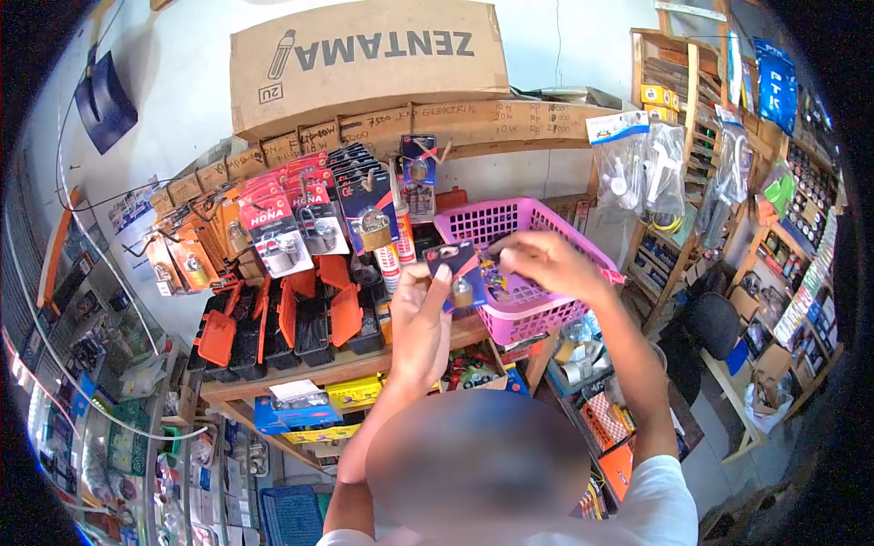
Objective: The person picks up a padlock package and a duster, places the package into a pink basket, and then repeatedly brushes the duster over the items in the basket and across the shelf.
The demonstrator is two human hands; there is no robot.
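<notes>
Brass padlock on a dark card [458,273] sits pinched in the left hand [421,318], fingers clamped on the card's lower edge, held up beside the pink basket [546,314]. Right hand [544,262] reaches over the basket rim, fingers curled together; what they grip I cannot tell. Best to keep the card upright and steady, hang-hole clear, near the hooked padlock rows [291,223].

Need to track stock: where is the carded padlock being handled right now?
In the head view, centre: the carded padlock is pinched in the left hand, just left of the pink basket.
</notes>
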